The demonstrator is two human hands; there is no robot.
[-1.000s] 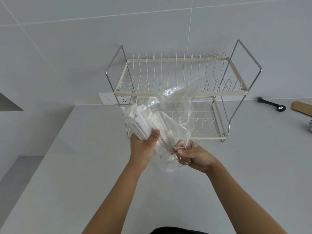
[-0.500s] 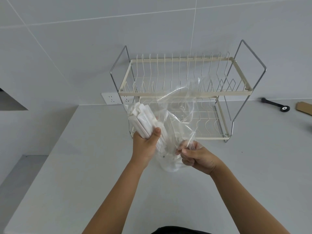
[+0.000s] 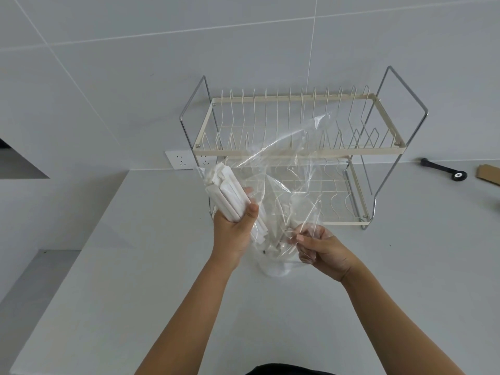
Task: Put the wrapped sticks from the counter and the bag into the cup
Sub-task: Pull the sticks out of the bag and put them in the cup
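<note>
My left hand [image 3: 232, 234] grips a bundle of white wrapped sticks [image 3: 226, 193], held upright and tilted to the left above the counter. The bundle's lower ends still reach into a clear plastic bag [image 3: 286, 190]. My right hand [image 3: 320, 249] pinches the bag's crumpled lower part and holds it up. The bag's open upper flap stands in front of the dish rack. A clear cup [image 3: 273, 269] stands on the counter below the bag, partly hidden by it.
A two-tier cream wire dish rack [image 3: 300, 151] stands against the tiled wall behind my hands. A wall socket [image 3: 180, 160] sits to its left. A black tool [image 3: 443, 169] and a piece of cardboard [image 3: 488, 177] lie at the far right. The counter edge drops off at the left.
My left hand has drawn the stick bundle up and left, further out of the bag. The bag's flap has opened wider to the right. My right hand keeps its pinch.
</note>
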